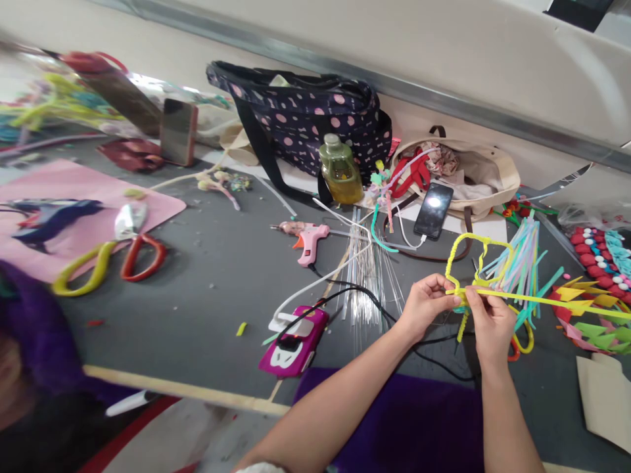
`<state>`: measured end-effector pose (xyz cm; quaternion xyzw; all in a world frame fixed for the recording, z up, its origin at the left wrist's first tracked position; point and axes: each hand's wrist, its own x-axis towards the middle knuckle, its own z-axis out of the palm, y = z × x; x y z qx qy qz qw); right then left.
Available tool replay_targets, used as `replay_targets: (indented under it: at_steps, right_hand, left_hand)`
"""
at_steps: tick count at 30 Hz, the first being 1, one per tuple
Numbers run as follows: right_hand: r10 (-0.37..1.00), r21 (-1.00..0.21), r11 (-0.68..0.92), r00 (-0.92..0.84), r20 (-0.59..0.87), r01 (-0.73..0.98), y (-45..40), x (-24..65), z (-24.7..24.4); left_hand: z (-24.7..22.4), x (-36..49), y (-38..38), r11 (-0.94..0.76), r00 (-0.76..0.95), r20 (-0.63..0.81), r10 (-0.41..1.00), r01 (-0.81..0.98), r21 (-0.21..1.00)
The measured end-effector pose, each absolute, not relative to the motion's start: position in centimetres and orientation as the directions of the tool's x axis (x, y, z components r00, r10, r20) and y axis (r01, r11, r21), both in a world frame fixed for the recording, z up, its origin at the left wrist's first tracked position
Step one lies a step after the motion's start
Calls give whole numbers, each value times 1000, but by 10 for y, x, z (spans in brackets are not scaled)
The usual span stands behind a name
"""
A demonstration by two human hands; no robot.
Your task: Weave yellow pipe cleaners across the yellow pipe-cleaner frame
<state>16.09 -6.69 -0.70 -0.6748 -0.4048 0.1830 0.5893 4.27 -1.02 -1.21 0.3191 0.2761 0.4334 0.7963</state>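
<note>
My left hand (426, 305) pinches a bent yellow pipe-cleaner frame (449, 257) near its lower left corner. Close beside it, my right hand (493, 323) has thumb and fingers closed on a long yellow pipe cleaner (542, 299), which runs off to the right edge of view. The two meet between my fingertips, where the join is partly hidden. A short twisted yellow end hangs below, with a bit of teal at the join. Behind my right hand lies a bundle of pastel pipe cleaners (525, 253). Scissors with yellow and orange handles (528, 332) show past that hand.
Thin clear sticks (367, 282), a pink glue gun (309, 240) and a magenta power box (296, 341) with cables lie to the left. A charging phone (434, 210), a bottle (340, 172) and bags stand behind. Woven pieces (601, 315) are at right; another person sits at far left.
</note>
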Motion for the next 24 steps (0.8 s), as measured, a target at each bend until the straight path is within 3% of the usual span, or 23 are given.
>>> replay_targets:
  at_steps: [13,24]
  right_hand:
    - [816,-908,62,503,285,414,-65,159,-5]
    - [813,-893,63,497,305,445,-65,158,-6]
  left_hand:
    - [-11,43,-11,360,347,-208,915,-463,810]
    - [-14,44,-12,380,439,-162,884,-471,796]
